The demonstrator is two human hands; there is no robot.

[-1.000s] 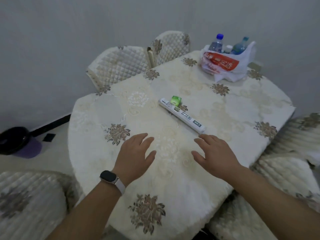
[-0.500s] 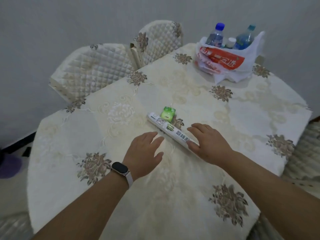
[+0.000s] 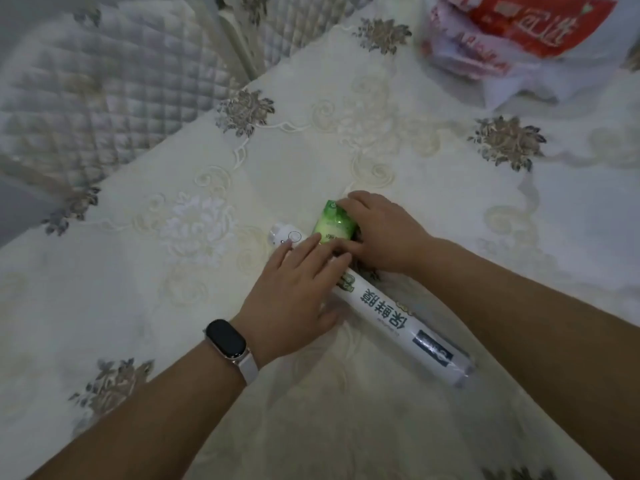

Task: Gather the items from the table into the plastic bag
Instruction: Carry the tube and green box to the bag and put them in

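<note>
Small green plastic packet (image 3: 334, 225), mid-counter (image 3: 173, 271) touching long white printed roll (image 3: 398, 313), well apart from red-and-white plastic bag (image 3: 519, 39): right hand (image 3: 384, 233) fingers curled round packet, left hand (image 3: 294, 289) fingers flat, pressed together atop roll; risk: ungripped roll likely rolls away.

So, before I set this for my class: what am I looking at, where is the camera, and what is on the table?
No machine here: a person wears a camera on the head, looking down at their own bare hands. The left hand, a fitness band on its wrist, lies with straight fingers on a white cling-film roll. The right hand grips a small green packet. Both things lie on the embroidered tablecloth. The red-and-white plastic bag sits farther back, on the right.
</note>
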